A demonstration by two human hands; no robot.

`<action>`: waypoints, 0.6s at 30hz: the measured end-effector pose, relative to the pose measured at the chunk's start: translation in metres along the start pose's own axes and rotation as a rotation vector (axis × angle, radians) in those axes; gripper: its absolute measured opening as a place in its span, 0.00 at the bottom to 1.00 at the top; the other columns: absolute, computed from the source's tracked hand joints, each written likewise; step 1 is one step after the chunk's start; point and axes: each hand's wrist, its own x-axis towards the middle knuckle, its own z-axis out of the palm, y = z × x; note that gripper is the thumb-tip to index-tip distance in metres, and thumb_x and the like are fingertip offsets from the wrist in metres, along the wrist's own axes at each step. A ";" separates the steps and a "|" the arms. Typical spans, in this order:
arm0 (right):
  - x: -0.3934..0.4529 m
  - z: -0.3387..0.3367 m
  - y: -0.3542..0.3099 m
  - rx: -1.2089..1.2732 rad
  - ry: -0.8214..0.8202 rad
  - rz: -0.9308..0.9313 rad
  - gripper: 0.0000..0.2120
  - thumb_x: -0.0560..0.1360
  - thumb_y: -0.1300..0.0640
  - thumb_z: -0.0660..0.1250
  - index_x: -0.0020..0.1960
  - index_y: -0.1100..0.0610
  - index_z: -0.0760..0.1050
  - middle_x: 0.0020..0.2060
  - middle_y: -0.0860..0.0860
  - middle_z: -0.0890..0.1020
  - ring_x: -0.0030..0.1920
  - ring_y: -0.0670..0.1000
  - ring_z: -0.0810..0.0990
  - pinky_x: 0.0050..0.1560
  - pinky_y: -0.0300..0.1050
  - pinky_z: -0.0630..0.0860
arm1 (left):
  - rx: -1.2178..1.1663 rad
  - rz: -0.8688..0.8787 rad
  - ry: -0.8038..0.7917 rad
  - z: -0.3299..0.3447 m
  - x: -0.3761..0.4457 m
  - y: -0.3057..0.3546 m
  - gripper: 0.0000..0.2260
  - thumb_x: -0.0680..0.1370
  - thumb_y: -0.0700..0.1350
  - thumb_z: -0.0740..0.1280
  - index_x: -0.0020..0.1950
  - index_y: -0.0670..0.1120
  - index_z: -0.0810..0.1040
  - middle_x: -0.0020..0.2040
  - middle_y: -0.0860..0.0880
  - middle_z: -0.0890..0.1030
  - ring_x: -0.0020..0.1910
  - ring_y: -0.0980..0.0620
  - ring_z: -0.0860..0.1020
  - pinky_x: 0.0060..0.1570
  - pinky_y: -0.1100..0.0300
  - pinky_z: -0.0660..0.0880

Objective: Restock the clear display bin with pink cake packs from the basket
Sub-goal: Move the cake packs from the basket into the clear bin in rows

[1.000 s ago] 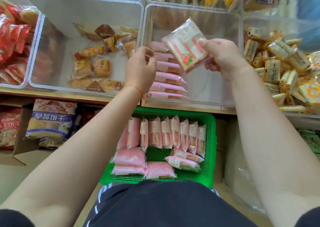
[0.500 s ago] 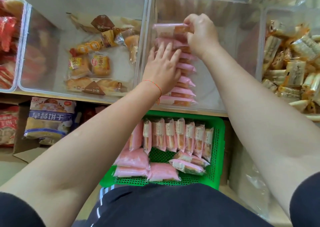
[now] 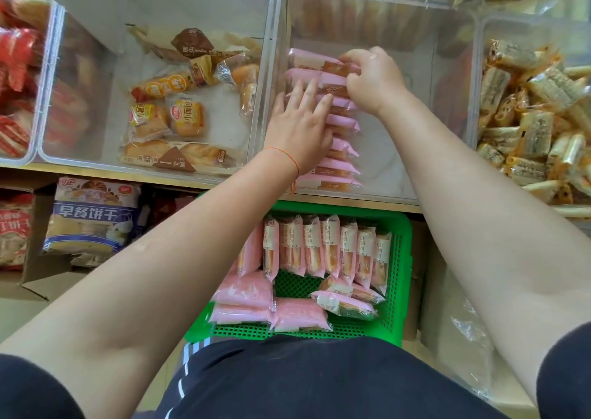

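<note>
Pink cake packs (image 3: 332, 121) stood on edge in one row along the left wall of the clear display bin (image 3: 447, 105), running from its front edge toward the back. My right hand (image 3: 374, 79) was curled over the back end of that row, fingers pinching the rearmost pack (image 3: 315, 60). My left hand (image 3: 300, 127) lay flat with straight fingers pressed on the tops of the middle packs, gripping nothing. A thin red string bracelet (image 3: 292, 159) sat on that wrist.

Below the shelf's front edge the green basket (image 3: 399, 258) held more pink packs (image 3: 326, 249): a standing row along its far edge, several lying flat at its near left corner.

The bin to the left (image 3: 96, 76) held orange and brown bread packs (image 3: 182, 115). The bin to the right held a heap of yellow-wrapped snack bars (image 3: 534, 111). A blue-banded biscuit bag (image 3: 92, 214) lay under the shelf at left.
</note>
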 end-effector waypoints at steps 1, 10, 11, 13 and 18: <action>-0.006 -0.002 0.001 0.008 0.022 -0.006 0.23 0.76 0.59 0.56 0.68 0.47 0.75 0.67 0.56 0.72 0.67 0.58 0.72 0.68 0.50 0.70 | 0.001 -0.006 -0.007 0.001 -0.002 0.000 0.25 0.80 0.52 0.55 0.77 0.48 0.59 0.80 0.42 0.52 0.79 0.41 0.49 0.74 0.42 0.51; -0.130 -0.041 -0.040 0.627 -0.220 -0.041 0.10 0.72 0.64 0.57 0.39 0.65 0.76 0.27 0.58 0.79 0.26 0.54 0.77 0.25 0.41 0.71 | -0.342 0.153 0.594 -0.010 -0.094 0.010 0.15 0.76 0.45 0.63 0.29 0.47 0.69 0.25 0.52 0.68 0.23 0.49 0.67 0.24 0.61 0.61; -0.148 -0.039 -0.041 0.562 -0.413 -0.018 0.10 0.72 0.65 0.57 0.40 0.66 0.77 0.28 0.59 0.81 0.27 0.56 0.80 0.26 0.43 0.75 | -0.320 0.150 0.600 -0.002 -0.110 0.011 0.15 0.75 0.45 0.64 0.28 0.48 0.69 0.24 0.51 0.69 0.23 0.50 0.67 0.24 0.62 0.61; -0.175 -0.024 -0.037 0.348 -0.729 0.069 0.10 0.74 0.65 0.58 0.45 0.65 0.78 0.35 0.58 0.86 0.34 0.57 0.86 0.34 0.48 0.82 | -0.285 0.103 0.553 0.023 -0.138 0.009 0.16 0.74 0.45 0.66 0.26 0.48 0.68 0.23 0.50 0.71 0.22 0.50 0.68 0.24 0.62 0.60; -0.206 0.055 -0.010 0.004 -0.940 0.177 0.13 0.78 0.56 0.57 0.55 0.60 0.77 0.47 0.57 0.85 0.46 0.57 0.86 0.45 0.52 0.84 | -0.186 -0.161 0.084 0.084 -0.173 -0.001 0.14 0.76 0.49 0.60 0.35 0.44 0.76 0.33 0.45 0.79 0.33 0.41 0.79 0.29 0.58 0.68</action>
